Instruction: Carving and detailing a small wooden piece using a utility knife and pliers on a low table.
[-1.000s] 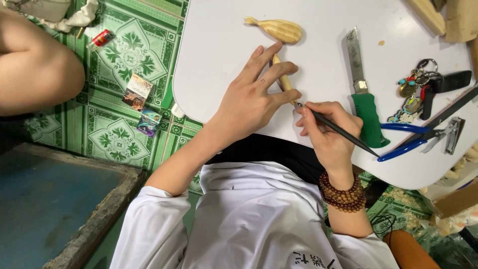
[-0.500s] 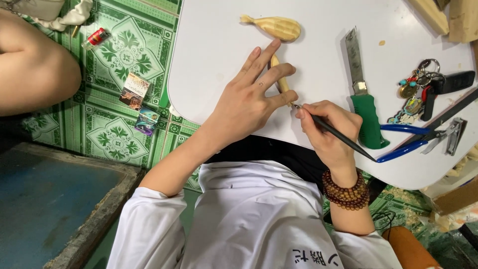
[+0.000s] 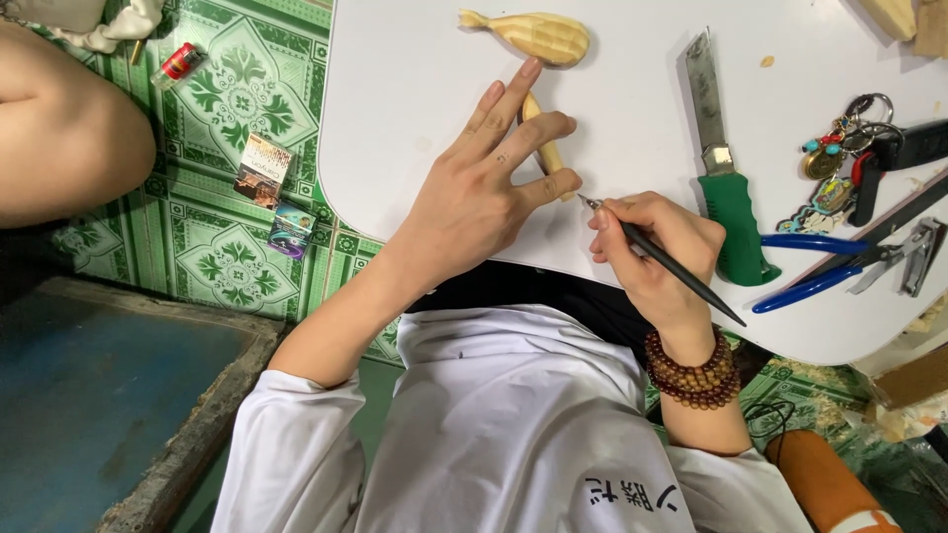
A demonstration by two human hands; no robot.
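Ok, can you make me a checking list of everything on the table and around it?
Surface: white table, mostly bare on its left part.
Job's things: small wooden stick under the left hand's fingers; thin dark pen tool with its tip at the stick's end.
Clutter: carved wooden fish, green-handled knife, blue pliers, key bunch.
Hands: left hand pressed flat on the stick; right hand gripping the pen tool.
Cables: thin black wire on the floor by the table's edge.
Surroundings: green patterned floor tiles, two small packets, another person's knee.
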